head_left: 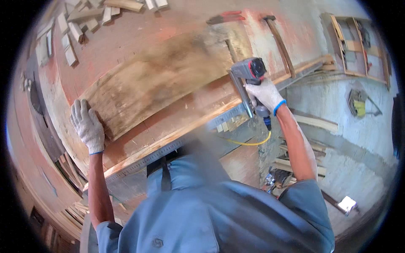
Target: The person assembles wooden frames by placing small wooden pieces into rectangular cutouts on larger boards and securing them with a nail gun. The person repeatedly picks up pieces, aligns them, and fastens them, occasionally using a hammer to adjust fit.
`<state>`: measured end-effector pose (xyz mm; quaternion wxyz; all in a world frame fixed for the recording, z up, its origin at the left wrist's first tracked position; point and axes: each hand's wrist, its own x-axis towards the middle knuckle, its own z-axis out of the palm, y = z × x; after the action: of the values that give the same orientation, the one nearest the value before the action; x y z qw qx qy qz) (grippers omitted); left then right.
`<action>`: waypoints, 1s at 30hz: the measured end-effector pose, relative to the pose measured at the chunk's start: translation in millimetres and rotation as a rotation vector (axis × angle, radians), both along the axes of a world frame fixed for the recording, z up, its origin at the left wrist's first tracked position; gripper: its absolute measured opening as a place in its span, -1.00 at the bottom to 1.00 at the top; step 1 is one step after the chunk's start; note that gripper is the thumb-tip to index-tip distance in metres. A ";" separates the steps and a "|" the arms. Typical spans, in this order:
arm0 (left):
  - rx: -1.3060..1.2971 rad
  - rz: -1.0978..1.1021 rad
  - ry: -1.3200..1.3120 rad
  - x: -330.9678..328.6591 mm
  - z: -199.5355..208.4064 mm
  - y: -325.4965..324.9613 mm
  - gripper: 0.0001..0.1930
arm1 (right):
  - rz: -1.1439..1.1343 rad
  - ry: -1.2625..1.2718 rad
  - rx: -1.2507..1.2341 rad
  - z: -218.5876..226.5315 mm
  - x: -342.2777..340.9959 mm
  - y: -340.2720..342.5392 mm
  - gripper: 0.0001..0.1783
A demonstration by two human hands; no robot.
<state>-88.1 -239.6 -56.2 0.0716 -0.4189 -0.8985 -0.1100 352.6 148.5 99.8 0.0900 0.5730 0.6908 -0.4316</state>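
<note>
A broad, grimy wooden board (147,84) lies across the workbench, its surface partly smeared by blur. My left hand (89,126), in a white knitted glove, rests flat at the board's left end with fingers stretched out. In my right hand (265,95), also gloved, is a grey and black nail gun (247,71), gripped by its handle. The nail gun's nose is by the board's right end, near a short dark strip (230,50); whether it touches cannot be seen. A yellow air hose (253,143) hangs from the handle's base.
Wood offcuts (69,49) lie scattered at the far left. Red-handled pincers (225,17) and a hammer (280,44) lie beyond the board. A marked metal rule (156,157) runs along the bench's near edge. A wooden frame (360,46) stands at far right; a saw (36,99) sits left.
</note>
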 end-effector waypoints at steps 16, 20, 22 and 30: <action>0.039 -0.206 -0.150 138.3 33.1 171.2 -0.53 | -0.149 0.126 -0.154 40.6 43.7 23.7 -0.69; 0.014 -0.151 -0.030 169.9 11.7 208.8 -0.51 | -0.029 0.095 -0.099 35.6 47.8 59.3 -0.71; 0.060 -0.127 -0.035 172.2 7.4 211.2 -0.52 | -0.002 0.112 -0.135 31.1 44.6 73.8 -0.69; 0.035 -0.108 -0.060 173.8 8.1 214.5 -0.54 | 0.169 0.021 -0.116 19.7 19.5 114.9 -0.62</action>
<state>85.7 -25.1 -48.0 0.0458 -0.4621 -0.8742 -0.1420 372.2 263.4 119.5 0.1517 0.5022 0.7115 -0.4676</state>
